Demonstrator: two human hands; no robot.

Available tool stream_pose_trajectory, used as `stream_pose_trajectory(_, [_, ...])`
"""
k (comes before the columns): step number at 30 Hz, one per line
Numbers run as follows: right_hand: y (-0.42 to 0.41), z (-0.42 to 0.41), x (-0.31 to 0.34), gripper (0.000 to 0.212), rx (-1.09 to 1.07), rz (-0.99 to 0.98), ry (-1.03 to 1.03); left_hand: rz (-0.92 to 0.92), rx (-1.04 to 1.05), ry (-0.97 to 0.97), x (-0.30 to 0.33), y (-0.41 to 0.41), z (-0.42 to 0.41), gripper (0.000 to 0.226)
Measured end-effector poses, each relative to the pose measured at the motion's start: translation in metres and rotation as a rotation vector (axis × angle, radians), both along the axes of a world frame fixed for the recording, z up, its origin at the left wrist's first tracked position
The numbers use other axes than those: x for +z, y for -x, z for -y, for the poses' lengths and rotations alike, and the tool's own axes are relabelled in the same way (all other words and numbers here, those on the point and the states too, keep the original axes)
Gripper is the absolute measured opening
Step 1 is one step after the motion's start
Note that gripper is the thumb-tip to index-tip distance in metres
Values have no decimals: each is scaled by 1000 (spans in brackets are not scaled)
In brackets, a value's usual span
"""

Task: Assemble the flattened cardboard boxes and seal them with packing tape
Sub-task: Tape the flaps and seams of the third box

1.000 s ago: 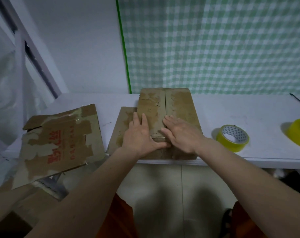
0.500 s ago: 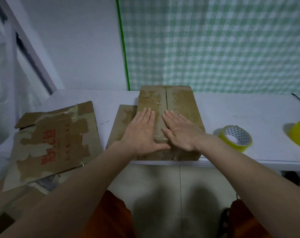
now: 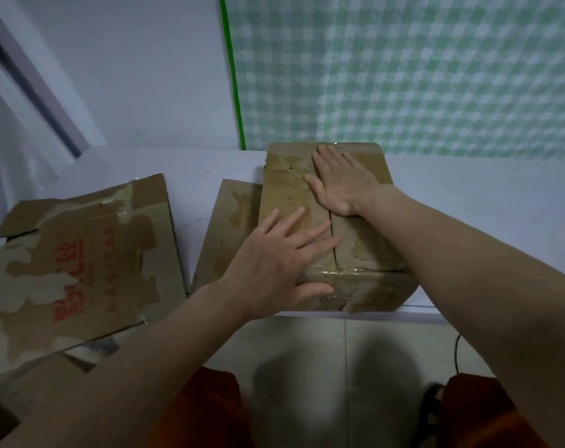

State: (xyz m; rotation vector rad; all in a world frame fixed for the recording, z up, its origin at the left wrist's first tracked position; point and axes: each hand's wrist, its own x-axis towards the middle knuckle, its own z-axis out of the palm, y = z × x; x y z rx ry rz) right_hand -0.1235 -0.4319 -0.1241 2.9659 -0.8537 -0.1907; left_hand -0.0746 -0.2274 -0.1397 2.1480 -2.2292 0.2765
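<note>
- The box [image 3: 336, 227] is sitting at the near edge of the table [image 3: 488, 202], its front face flush with the lip, and both hands are lying flat on its top flaps.
- The left hand [image 3: 274, 257] is pressing with fingers [image 3: 294, 221] spread apart and straight, tips just short of the centre seam [image 3: 332, 234], thumb hanging over the front edge.
- The right hand [image 3: 342, 182] is resting further back, fingers together and straight, pointing toward the far edge, palm across the seam.
- The seam below the right palm is gaping, and tape is showing only along the front fold; if either hand is lifting off now, I'd guess the flaps are springing up.
- Pressing toward the body could be sliding the box off the lip.
- The torn, worn card under the fingers may be peeling further under tape.
- No tape roll is showing within reach of either hand, so one hand would be leaving the flaps to fetch it.
- A flat box [image 3: 80, 253] is lying left of the left hand, overhanging the edge, and a loose sheet [image 3: 229, 227] is lying under that wrist; an elbow could be knocking either down.
</note>
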Motion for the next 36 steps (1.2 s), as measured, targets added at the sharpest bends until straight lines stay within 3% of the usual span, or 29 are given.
stream_pose_trajectory(4, [-16, 17, 1, 64, -9, 38, -26, 56, -43, 23, -4, -6, 4, 66])
stream_pose_trajectory(14, [-54, 49, 6, 48, -101, 238, -51, 14, -37, 82, -12, -12, 8, 67])
stream_pose_trajectory(19, [-55, 46, 8, 52, -90, 139, 9, 10, 2, 76, -10, -11, 8, 73])
stream_pose_trajectory(22, [-37, 32, 2, 65, -104, 145, -19, 7, 44, 49, -5, -8, 8, 86])
stream_pose_trajectory(28, [36, -19, 5, 64, -5, 35, -80, 12, 144, -95, 7, -2, 8, 108])
stream_pose_trajectory(32, [89, -61, 4, 65, 1, 39, -74, -51, 183, -126, 13, 7, 5, 104])
stream_pose_trajectory(36, [143, -92, -11, 71, 21, 336, -48, -98, 249, -10, 11, 30, -5, 79])
